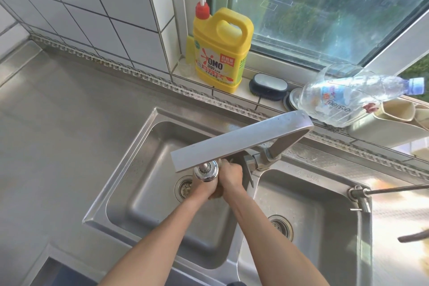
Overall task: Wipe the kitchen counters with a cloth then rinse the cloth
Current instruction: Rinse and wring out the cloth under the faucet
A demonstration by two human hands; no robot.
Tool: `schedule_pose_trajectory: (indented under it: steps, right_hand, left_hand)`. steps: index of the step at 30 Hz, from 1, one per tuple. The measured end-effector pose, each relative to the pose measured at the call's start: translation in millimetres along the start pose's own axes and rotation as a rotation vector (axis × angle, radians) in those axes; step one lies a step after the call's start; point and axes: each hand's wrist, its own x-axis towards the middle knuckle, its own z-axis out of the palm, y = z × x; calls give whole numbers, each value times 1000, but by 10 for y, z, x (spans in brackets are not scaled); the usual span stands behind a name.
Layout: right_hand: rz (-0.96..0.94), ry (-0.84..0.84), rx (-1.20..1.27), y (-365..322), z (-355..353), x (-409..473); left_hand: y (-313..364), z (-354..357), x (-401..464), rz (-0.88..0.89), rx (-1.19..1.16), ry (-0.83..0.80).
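Observation:
Both hands meet over the left sink basin (144,193), right under the round spout head (206,172) of the flat steel faucet (241,139). My left hand (205,190) and my right hand (231,175) are curled together around a bunched cloth (217,193). Only a small brownish bit of the cloth shows between the fingers. The faucet arm and spout head hide part of both hands. I cannot tell whether water is running.
A steel counter (58,134) stretches left of the sink, and the right basin (313,227) lies beside my right forearm. On the window sill stand a yellow detergent bottle (220,51), a dark scrubbing brush (269,83) and a lying clear plastic bottle (348,95).

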Motion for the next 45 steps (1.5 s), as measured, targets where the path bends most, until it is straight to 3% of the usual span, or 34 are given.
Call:
schedule_pose_trajectory:
  steps: [2, 5, 6, 10, 15, 20, 21, 29, 32, 36, 41, 45]
  right_hand:
    - [111, -46, 96, 27, -69, 59]
    - [63, -111, -20, 88, -187, 156]
    - [45, -131, -60, 99, -225, 161]
    - [-20, -264, -105, 160, -369, 68]
    - [-37, -440, -54, 313, -457, -23]
    - [69, -425, 124, 456, -427, 2]
    - [97, -403, 126, 473, -414, 9]
    - [52, -217, -14, 479, -351, 10]
    - [-26, -243, -30, 490, -361, -32]
    - [-97, -409, -39, 498, -337, -107]
    - [-115, -423, 118, 491, -367, -130]
    - [-128, -484, 134, 418, -444, -122]
  left_hand:
    - [15, -36, -20, 185, 157, -44]
    - [24, -145, -27, 467, 348, -58]
    - [29, -183, -20, 485, 331, -64]
    - [48, -316, 66, 345, 275, -67]
    - [130, -453, 91, 201, 195, -201]
    - [117, -588, 76, 8, 169, -574]
    - [86, -587, 84, 2, 222, -587]
    - [-102, -680, 206, 87, 319, -242]
    - [-116, -704, 221, 101, 338, -134]
    - [-63, -706, 182, 62, 267, -235]
    - [50, -810, 79, -79, 201, -409]
    - [-14, -916, 55, -137, 335, -518]
